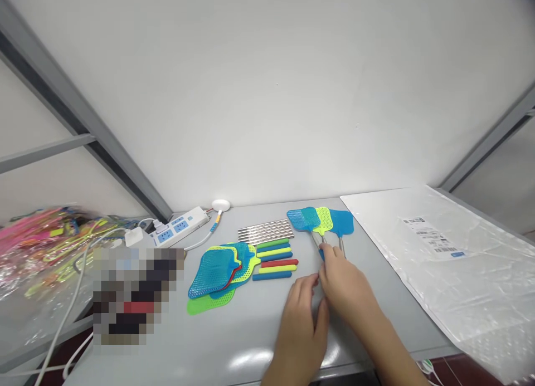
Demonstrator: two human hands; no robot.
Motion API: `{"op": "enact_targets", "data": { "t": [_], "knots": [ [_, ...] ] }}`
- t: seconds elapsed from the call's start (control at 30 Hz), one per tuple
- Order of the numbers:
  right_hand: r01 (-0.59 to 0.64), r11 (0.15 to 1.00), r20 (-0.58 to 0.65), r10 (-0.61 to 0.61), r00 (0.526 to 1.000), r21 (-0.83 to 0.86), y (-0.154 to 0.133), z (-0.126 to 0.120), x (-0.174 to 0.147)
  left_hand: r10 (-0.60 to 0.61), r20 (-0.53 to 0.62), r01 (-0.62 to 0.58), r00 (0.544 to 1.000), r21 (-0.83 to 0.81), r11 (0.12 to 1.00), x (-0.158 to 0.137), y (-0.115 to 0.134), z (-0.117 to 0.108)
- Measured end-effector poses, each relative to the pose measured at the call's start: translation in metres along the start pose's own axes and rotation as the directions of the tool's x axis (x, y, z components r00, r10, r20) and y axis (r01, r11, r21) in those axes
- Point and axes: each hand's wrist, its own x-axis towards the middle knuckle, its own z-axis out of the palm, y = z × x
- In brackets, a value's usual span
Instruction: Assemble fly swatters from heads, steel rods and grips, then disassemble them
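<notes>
Three assembled fly swatters lie side by side at the back right: a blue one (301, 218), a yellow-green one (322, 219) and another blue one (343, 223). Their metal rods point toward me. My right hand (345, 280) is closed over the lower ends of these swatters, and a bit of blue handle shows by its fingertips. My left hand (301, 313) rests just left of it, fingers bent and thumb apart, with nothing visible in it. Left of my hands lie several loose coloured handles (279, 263), a row of metal rods (266, 231) and a pile of swatter heads (215, 272).
A white power strip (180, 228) with a plug and cables stands at the back left, near a round white device (220, 205). Plastic bags of colourful items (54, 247) fill the left side. A white bubble mailer (418, 263) covers the right of the grey table (200, 347).
</notes>
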Motion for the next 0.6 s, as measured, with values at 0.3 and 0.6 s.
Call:
{"op": "enact_targets", "data": {
  "t": [0.3,0.6],
  "knots": [
    [0.120,0.987,-0.124,-0.133,0.983,-0.106,0.019,0.012,-0.004,0.108,0.016,-0.109,0.994,0.180,0.978,-0.001,-0.010,0.006],
    [-0.072,0.973,-0.203,0.118,0.972,0.221,0.073,-0.003,0.005,0.129,0.121,-0.170,0.984,0.451,0.876,0.002,-0.014,0.015]
  ]
}}
